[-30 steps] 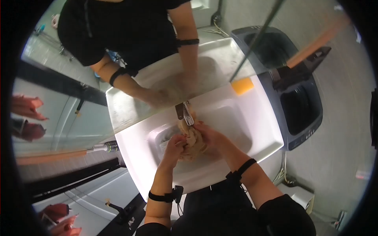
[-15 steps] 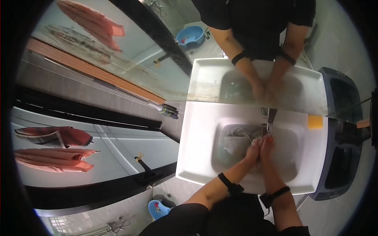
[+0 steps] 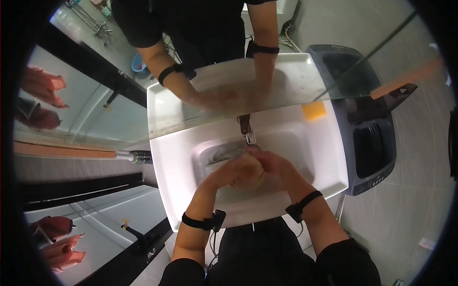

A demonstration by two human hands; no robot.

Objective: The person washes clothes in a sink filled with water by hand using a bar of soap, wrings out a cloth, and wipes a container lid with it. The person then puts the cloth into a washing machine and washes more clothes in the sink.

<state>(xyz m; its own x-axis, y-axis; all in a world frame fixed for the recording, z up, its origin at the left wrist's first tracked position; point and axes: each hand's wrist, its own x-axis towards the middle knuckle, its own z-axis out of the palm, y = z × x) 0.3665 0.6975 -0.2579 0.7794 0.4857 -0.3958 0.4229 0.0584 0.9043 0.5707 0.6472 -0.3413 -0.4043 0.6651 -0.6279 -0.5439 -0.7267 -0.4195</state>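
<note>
My left hand [image 3: 232, 172] and my right hand [image 3: 272, 162] are together over the white washbasin [image 3: 171, 167], just in front of the faucet [image 3: 246, 129]. Between them is a pale, bunched-up wet cloth [image 3: 251, 177], somewhat smeared by motion. My left hand wraps it from the left, and the fingers of my right hand close on its far right side. Greyish-white fabric [image 3: 220, 159] lies in the water in the basin's left part, partly behind my left hand. Whether it joins the held cloth is hidden.
A yellow sponge-like block [image 3: 313, 110] sits on the basin's back right rim. A dark grey appliance-like tub [image 3: 369, 152] stands to the right. The mirror [image 3: 191, 117] rises behind the basin. At left are a mop head [image 3: 141, 157] and hanging pink cloths [image 3: 64, 252].
My view has swung, so the basin appears further left. My hands have come up and apart from their clasp beneath the faucet, with the pale cloth bunched between them.
</note>
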